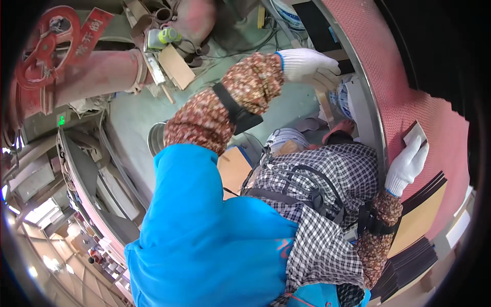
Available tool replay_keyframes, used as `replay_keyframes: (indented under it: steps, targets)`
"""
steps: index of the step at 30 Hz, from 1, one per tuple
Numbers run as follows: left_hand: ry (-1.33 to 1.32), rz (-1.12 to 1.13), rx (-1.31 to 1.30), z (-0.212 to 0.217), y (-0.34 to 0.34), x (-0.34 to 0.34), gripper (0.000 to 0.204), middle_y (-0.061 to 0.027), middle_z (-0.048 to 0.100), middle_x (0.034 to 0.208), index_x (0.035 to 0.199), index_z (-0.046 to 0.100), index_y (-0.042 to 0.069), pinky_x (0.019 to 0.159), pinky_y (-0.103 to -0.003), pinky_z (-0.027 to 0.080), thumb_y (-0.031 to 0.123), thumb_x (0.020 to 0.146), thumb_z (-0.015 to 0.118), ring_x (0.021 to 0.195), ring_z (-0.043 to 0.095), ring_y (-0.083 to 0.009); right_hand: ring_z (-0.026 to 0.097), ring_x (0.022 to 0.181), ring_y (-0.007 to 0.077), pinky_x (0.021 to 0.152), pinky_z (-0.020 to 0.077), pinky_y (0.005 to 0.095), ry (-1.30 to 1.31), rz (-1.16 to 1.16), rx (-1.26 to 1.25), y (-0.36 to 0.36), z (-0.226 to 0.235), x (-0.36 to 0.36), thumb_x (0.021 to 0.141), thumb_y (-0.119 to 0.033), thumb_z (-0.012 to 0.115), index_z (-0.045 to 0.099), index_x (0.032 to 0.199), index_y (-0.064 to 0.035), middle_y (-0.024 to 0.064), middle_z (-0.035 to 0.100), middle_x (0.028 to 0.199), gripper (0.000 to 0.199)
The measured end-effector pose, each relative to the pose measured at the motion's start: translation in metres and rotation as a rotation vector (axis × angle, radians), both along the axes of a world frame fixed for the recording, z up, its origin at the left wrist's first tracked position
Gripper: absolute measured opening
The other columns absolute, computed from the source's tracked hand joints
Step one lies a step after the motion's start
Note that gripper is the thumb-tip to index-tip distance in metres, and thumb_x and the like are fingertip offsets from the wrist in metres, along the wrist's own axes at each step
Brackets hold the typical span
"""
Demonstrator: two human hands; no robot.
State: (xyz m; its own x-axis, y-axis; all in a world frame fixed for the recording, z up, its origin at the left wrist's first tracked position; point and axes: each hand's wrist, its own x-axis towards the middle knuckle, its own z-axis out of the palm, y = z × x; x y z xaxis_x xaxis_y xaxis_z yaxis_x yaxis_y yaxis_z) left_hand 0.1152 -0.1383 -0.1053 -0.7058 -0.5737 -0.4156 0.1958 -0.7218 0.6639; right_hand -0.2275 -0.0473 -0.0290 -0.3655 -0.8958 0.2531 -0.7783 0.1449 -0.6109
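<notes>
Right grip point(406, 165): white work glove, fingers closed on a small pale flat card point(415, 134), pinched at its lower edge and pressed against the red textured sheet point(409, 82). Card sits on the sheet's face, tilted, just above the glove.

Left grip point(307, 66): white glove, fingers curled over a thin pale board strip point(324, 102) near the metal rim point(369, 107) that borders the red sheet; cannot tell how firmly it is held, as the palm faces away.

Both forearms wear brown floral sleeve covers point(225, 105) with black bands. Blue garment point(204, 230) and checked apron point(327, 204) fill the lower centre.

Below the right glove: stack of dark and tan flat sheets point(419, 225), edges fanned. Far left: red machine part point(46, 51) and grey conveyor frame point(87, 174).
</notes>
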Motion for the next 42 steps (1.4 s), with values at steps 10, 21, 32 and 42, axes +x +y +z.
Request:
replay_keyframes:
  steps: [10, 21, 32, 42]
  targets:
    - [-0.266, -0.247, -0.672, 0.179, 0.039, -0.07, 0.05, -0.0126, 0.069, 0.121, 0.131, 0.065, 0.002, 0.086, -0.036, 0.06, 0.04, 0.099, 0.061, 0.102, 0.071, -0.0224, 0.038, 0.059, 0.0033, 0.051, 0.0293, 0.0209, -0.63, -0.151, 0.058, 0.066, 0.053, -0.003, 0.108, -0.032, 0.053, 0.062, 0.112, -0.0029, -0.0059, 0.045, 0.072, 0.03]
    - [-0.233, -0.276, -1.247, 0.189, 0.007, -0.242, 0.059, -0.0205, 0.065, 0.134, 0.138, 0.059, 0.001, 0.102, -0.041, 0.053, 0.043, 0.096, 0.058, 0.121, 0.064, -0.0313, 0.055, 0.079, 0.0102, 0.07, 0.045, 0.0259, -0.35, -0.442, 0.121, 0.216, 0.08, -0.088, 0.107, -0.025, 0.056, 0.06, 0.129, 0.0053, 0.0023, 0.063, 0.091, 0.038]
    - [-0.308, -0.104, -1.228, 0.073, 0.071, -0.395, 0.066, -0.0215, 0.049, 0.153, 0.151, 0.044, 0.003, 0.116, -0.043, 0.04, 0.034, 0.097, 0.066, 0.139, 0.051, -0.0355, 0.066, 0.071, 0.0444, 0.061, 0.0511, 0.0507, -0.16, -0.729, 0.326, 0.275, 0.068, -0.109, 0.104, -0.022, 0.054, 0.065, 0.117, -0.0048, 0.0263, 0.066, 0.081, 0.024]
    - [-0.33, -0.005, -1.206, 0.07, 0.083, -0.407, 0.069, -0.0258, 0.04, 0.157, 0.155, 0.037, -0.002, 0.122, -0.045, 0.032, 0.019, 0.094, 0.064, 0.145, 0.041, -0.0388, 0.068, 0.067, 0.0352, 0.056, 0.0543, 0.0457, 0.518, -0.372, 0.336, 0.258, 0.072, -0.142, 0.101, -0.017, 0.056, 0.063, 0.124, -0.0044, 0.0174, 0.065, 0.091, 0.026]
